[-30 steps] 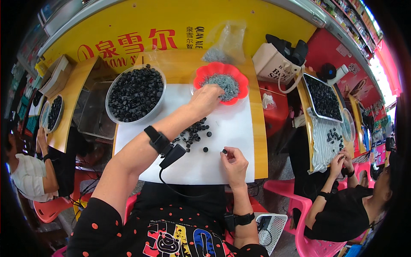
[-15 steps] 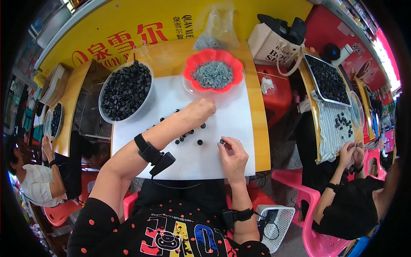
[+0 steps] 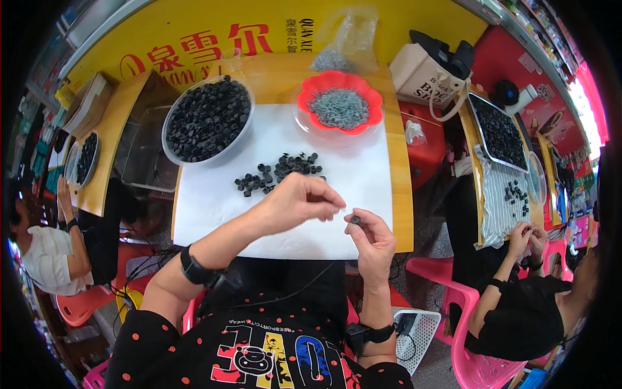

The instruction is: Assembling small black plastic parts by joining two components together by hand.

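My right hand pinches a small black cap between thumb and fingers, over the front right of a white sheet. Close beside it, my left hand has its thumb and fingertips pressed together. Whatever sits in that pinch is too small to name. Behind my left hand lies a loose cluster of similar black caps. Farther back on the right stands a red flower-shaped bowl, heaped with small grey metal-looking pieces.
At the back left, a clear tub is full of black caps. A plastic bag with grey pieces lies behind the bowl. To the right are a canvas bag and a co-worker's tray. Another person sits on the left.
My left hand has come back from beside the red bowl to my right hand. The right hand, still holding the black cap, has moved slightly right. The view has shifted a little.
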{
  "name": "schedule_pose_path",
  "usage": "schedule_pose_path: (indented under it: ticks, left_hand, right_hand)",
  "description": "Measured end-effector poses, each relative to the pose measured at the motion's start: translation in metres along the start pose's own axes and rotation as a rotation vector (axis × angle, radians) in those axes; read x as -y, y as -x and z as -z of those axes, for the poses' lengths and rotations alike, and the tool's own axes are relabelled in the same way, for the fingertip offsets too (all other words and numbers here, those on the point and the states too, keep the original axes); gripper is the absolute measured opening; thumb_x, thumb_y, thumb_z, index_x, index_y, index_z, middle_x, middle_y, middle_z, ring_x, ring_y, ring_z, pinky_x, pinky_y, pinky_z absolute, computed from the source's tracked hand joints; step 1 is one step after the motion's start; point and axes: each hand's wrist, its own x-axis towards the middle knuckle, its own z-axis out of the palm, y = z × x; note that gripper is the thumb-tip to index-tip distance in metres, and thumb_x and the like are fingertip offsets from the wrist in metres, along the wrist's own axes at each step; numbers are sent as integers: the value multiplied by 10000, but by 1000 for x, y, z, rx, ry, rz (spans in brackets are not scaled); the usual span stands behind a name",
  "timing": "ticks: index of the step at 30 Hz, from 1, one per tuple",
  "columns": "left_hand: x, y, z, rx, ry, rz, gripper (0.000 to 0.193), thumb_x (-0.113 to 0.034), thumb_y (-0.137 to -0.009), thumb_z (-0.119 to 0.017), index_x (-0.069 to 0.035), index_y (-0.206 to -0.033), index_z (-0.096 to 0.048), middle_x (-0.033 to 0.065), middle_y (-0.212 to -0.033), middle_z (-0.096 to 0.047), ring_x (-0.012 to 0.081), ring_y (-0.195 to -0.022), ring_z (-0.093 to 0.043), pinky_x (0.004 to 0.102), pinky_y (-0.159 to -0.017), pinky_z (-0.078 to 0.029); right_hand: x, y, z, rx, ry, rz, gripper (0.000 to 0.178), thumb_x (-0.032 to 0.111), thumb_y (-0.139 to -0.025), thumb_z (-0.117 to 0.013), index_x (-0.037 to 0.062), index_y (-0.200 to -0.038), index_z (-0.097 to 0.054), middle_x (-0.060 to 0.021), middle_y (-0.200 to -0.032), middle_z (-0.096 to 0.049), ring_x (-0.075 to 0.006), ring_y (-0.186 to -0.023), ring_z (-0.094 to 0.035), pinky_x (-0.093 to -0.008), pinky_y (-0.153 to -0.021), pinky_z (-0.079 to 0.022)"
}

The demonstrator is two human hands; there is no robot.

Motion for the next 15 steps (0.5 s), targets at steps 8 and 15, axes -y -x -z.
schedule_pose_path:
  ticks: [8,15]
  left_hand:
    - [-11,70,-1,-130,269,19,189,6,-826,-670,40,-1006,-623,76,-871,-664,107,-760,-637,236,-696,-535]
    - [-11,94,8,-177,236,-15,275,-4,-812,-676,25,-1072,-589,68,-860,-675,87,-785,-635,221,-719,-516]
  right_hand:
    - [26,15,-36,128,-93,29,247,-118,-808,-626,-32,-1024,-543,-141,-1002,-644,-157,-908,-624,-271,-819,-512]
    - [31,26,-56,218,21,-26,247,-120,-785,-656,-59,-1020,-610,-128,-988,-650,-161,-909,-635,-275,-834,-512]
